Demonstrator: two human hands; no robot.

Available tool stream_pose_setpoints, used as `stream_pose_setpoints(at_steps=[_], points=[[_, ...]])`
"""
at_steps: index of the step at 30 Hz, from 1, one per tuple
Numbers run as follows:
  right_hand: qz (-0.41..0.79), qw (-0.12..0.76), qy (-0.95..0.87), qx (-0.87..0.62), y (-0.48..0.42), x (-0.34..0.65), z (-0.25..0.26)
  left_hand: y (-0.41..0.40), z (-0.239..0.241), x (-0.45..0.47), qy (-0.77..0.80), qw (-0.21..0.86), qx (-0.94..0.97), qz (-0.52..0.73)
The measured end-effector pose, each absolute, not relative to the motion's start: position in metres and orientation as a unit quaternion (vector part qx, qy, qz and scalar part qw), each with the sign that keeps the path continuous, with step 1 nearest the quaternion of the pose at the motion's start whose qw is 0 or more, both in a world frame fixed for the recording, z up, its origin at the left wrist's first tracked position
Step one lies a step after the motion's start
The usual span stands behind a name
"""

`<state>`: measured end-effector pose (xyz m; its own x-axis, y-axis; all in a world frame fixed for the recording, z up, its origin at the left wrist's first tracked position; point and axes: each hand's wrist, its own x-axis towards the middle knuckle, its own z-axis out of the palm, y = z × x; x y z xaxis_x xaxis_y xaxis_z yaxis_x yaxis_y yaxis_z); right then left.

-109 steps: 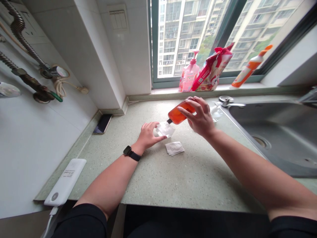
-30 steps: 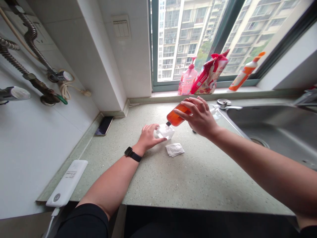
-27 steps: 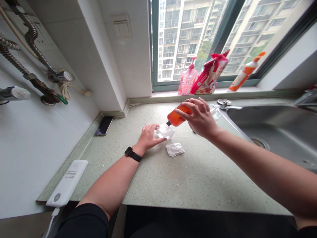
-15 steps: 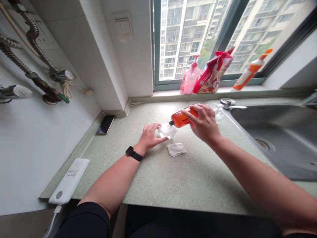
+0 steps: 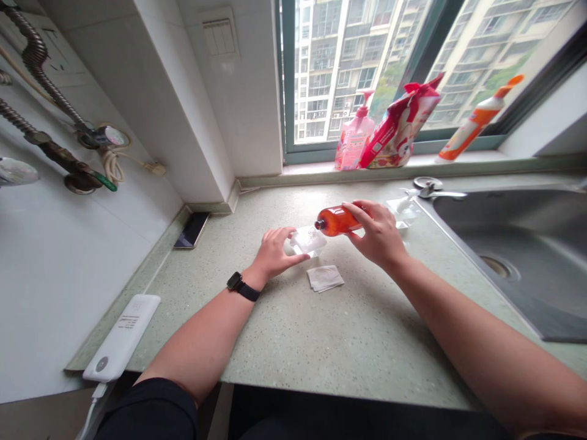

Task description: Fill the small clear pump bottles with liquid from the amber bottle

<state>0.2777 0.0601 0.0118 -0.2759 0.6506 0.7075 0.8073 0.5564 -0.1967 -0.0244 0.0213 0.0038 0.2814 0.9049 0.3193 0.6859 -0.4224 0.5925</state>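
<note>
Right fingers [image 5: 372, 211] clamped on orange bottle [image 5: 337, 221], long axis roughly 9-to-3, mouth at 9; clear container [image 5: 309, 241] at mouth's 8 o'clock, left fingers [image 5: 277, 234] clamped on it.

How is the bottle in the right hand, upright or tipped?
Tipped: the right hand holds the bottle nearly sideways, neck toward the clear container.

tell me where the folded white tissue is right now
In the head view, the folded white tissue lies on the counter slightly right of centre, on the near side of the clear container held by the left hand.
</note>
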Motion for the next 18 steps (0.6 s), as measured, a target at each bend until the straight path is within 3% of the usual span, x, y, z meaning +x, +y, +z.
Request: stream_pose_setpoints(at_steps=[8,14,18], points=[[0.014,0.467,-0.723,-0.509,0.069,0.306,0.017,0.022,0.0,-0.025,0.498,0.162,0.795,0.305],[0.131,0.479,-0.658,-0.565,0.079,0.319,0.006,0.024,-0.003,-0.026,0.49,0.168,0.798,0.308],[0.13,0.468,-0.645,-0.589,0.08,0.317,0.003,0.025,-0.004,-0.026,0.491,0.172,0.798,0.304]])
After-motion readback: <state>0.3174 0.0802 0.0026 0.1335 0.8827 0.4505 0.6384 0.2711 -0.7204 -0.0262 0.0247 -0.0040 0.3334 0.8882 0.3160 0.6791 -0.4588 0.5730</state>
